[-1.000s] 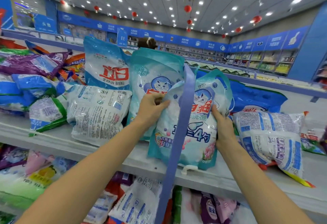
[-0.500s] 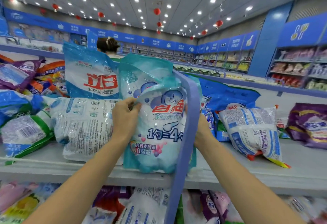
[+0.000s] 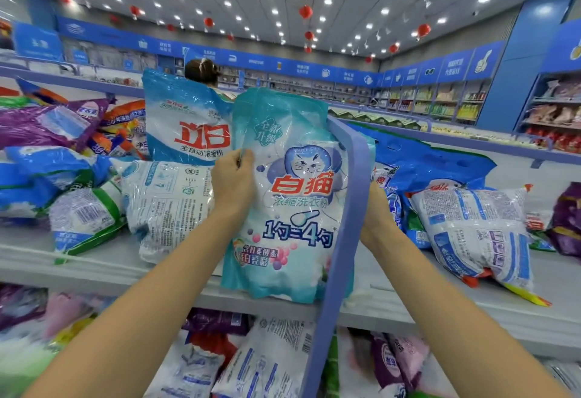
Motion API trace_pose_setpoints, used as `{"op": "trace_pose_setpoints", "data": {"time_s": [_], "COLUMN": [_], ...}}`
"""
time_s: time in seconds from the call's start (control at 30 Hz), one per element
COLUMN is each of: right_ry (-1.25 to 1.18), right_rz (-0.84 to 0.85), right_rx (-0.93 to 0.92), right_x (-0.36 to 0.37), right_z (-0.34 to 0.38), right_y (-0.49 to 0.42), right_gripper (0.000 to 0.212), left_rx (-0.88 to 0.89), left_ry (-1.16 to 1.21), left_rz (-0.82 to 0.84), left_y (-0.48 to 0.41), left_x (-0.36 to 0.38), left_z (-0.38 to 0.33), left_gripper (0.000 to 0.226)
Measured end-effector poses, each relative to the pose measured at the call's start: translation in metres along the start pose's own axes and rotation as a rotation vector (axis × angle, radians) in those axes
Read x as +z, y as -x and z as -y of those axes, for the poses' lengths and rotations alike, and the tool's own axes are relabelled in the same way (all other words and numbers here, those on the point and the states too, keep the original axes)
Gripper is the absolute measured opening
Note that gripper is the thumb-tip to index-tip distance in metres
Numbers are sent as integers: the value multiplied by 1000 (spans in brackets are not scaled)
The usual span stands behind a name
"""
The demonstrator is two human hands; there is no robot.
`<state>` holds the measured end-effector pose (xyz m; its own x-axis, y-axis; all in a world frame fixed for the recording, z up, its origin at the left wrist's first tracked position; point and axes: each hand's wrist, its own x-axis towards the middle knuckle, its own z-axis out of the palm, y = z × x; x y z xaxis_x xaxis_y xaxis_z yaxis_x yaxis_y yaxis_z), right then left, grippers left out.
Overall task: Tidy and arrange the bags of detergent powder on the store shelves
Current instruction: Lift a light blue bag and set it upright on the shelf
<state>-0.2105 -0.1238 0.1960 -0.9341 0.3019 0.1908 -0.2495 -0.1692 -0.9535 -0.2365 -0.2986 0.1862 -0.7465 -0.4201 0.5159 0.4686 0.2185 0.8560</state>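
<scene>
A teal detergent bag with a white cat logo (image 3: pixel 292 209) stands upright near the front of the grey top shelf (image 3: pixel 440 300). My left hand (image 3: pixel 234 182) grips its left edge, thumb and fingers curled round the plastic. My right hand (image 3: pixel 372 218) holds its right side, mostly hidden behind a blue upright shelf post (image 3: pixel 341 234). A second teal bag (image 3: pixel 270 105) stands directly behind the first. A blue-and-white bag with red letters (image 3: pixel 185 127) stands upright at the back left.
White bags lie flat on the left (image 3: pixel 163 205) and on the right (image 3: pixel 474 234). Purple, orange and blue bags are heaped at far left (image 3: pixel 59 133). A flat blue bag (image 3: pixel 430 161) lies behind. More bags fill the lower shelf (image 3: pixel 261 363). A person's head (image 3: pixel 201 69) shows beyond.
The front teal bag has shifted left and been stood upright, lined up in front of the second teal bag. Both hands stayed on its sides.
</scene>
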Motion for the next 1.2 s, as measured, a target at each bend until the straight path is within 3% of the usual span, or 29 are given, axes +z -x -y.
{"op": "trace_pose_setpoints", "data": {"time_s": [0.13, 0.27, 0.4, 0.57, 0.67, 0.77, 0.9, 1.07, 1.2], "right_ry": [79, 32, -6, -37, 86, 147, 292, 988, 1481], "right_rz": [-21, -26, -51, 68, 238, 300, 166, -40, 71], "right_rx": [-25, -2, -7, 24, -35, -74, -285, -666, -623], "right_x": [-3, 1, 3, -4, -24, -65, -120, -181, -218], "right_z": [7, 5, 4, 1, 4, 2, 16, 20, 8], "right_y": [-9, -12, -14, -16, -13, -20, -19, -30, -49], "right_gripper": [18, 34, 36, 33, 3, 47, 34, 30, 68], "left_rx": [-30, -196, -245, -202, -152, -69, 111, 351, 379], "left_ry": [82, 311, 385, 368, 297, 200, 40, -129, -110], "left_rz": [1, -65, -108, -113, -86, -40, -70, -124, -56], "left_y": [-1, -5, -12, -15, -16, -10, -1, 16, 37], "left_x": [1, -5, 0, 7, 3, 0, -7, -25, -29], "left_z": [-5, 7, 8, 14, 17, 7, -3, -11, -29], "left_gripper": [40, 32, 33, 34, 31, 7, 35, 39, 24]}}
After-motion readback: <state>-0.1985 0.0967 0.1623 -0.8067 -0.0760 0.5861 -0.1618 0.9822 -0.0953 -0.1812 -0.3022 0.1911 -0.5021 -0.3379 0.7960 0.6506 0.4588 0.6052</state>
